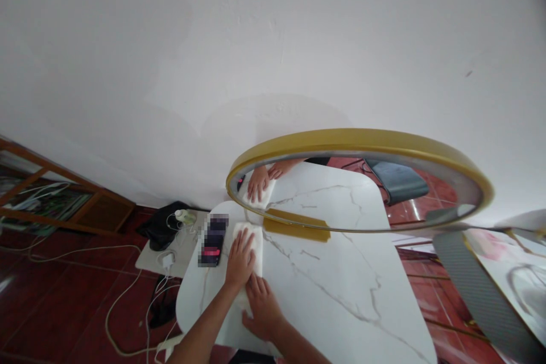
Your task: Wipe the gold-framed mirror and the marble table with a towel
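A white folded cloth (259, 243) lies on the white marble-patterned table (336, 290). My left hand (241, 257) rests flat over its upper part, fingers stretched out. Lower down and to the right, my right hand (263, 308) is laid over the cloth's near part, fingers extended and thumb spread out to the left. The tips of my right hand's fingers are close to the left wrist. To the left of the cloth is a dark phone (213, 240), its screen pixelated. Part of the cloth is hidden under both hands.
A round gold-framed mirror (358, 139) stands on a gold base (298, 224) at the table's back, against the wall, reflecting my hands. At left, a low white surface (149, 256) holds a black bag (164, 224) and a charger (168, 260). Cables trail across the red floor.
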A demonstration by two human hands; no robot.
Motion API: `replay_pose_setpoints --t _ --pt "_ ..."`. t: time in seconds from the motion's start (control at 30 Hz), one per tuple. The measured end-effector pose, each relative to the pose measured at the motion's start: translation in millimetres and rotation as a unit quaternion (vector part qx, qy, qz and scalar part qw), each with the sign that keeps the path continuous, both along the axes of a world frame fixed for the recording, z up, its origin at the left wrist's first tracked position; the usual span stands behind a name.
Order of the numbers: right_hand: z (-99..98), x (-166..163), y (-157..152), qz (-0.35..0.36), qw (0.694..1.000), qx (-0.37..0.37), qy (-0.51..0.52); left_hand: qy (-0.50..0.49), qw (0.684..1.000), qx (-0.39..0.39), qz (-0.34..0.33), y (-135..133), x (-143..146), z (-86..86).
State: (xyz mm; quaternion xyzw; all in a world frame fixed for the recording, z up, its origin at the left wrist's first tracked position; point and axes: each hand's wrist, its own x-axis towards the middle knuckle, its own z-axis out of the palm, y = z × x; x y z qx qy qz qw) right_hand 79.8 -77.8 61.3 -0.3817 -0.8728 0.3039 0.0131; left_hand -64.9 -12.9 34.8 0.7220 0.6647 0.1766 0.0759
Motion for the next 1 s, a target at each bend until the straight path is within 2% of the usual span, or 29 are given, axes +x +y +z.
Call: replay_pose_setpoints --t 0.13,0.27,0.37,0.6,0.73,0.83,1.0 --pt "2.7 13 -29 0.045 0.998 -0.047 0.006 -0.006 0.999 -0.004 -0.044 -37 4 0.7" --pt "6.8 14 -28 0.040 0.997 -0.057 0.016 0.001 0.999 -0.006 -0.046 -40 2 0.5" --pt "8.6 7 -11 0.026 0.999 -0.039 0.018 0.004 0.999 -0.002 -0.044 -22 -4 -0.5" --pt "4.6 -21 40 -0.019 1.000 0.009 -0.011 0.006 0.999 -0.003 -0.037 45 -17 -1.1" --pt "6.7 -28 47 -0.051 0.998 0.024 -0.006 0.010 0.999 -0.006 -0.031 59 -17 -1.6" --pt "9.0 -23 40 -0.066 0.997 0.033 -0.001 0.017 1.000 -0.002 -0.011 50 -13 -2.4" --pt "2.3 7 16 -0.055 0.998 0.039 -0.020 0.045 0.999 0.007 0.013 13 -3 -2.7"
